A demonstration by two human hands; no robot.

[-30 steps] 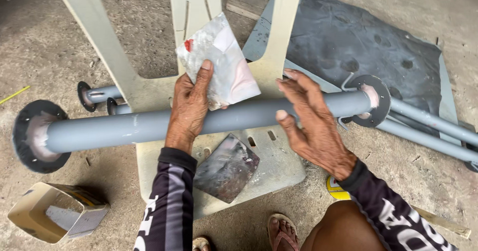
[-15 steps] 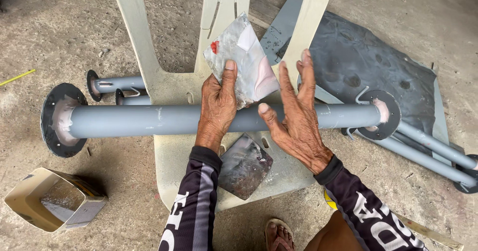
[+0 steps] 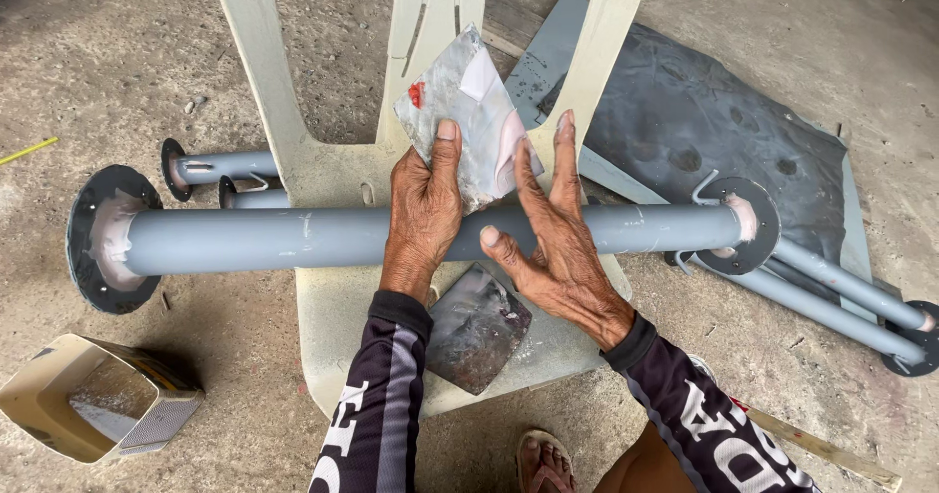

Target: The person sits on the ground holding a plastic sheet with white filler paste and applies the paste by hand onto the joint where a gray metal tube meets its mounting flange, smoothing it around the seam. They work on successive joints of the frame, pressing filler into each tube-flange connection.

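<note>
Two bare hands at work over a grey pipe laid crosswise on the seat of an overturned cream plastic chair. Left hand draped over the pipe, thumb and fingers pinching the lower edge of a stiff, smeared grey sheet, held up tilted just above the pipe. Right hand beside it, fingers spread and flat against the sheet's right edge, thumb resting on the pipe. Round dark flanges at both pipe ends, left flange ringed with pale filler, right flange close to a metal hook. Second dark, smeared plate lying on the chair seat under the pipe, between the two forearms. Behind the pipe at left, two shorter grey flanged tubes on the concrete floor. At right, a dark sheet spread over a grey panel, with more grey tubes running off toward the corner. Lower left, an open cardboard box, contents hard to make out, perhaps pale powder. Sandalled foot at bottom edge.
</note>
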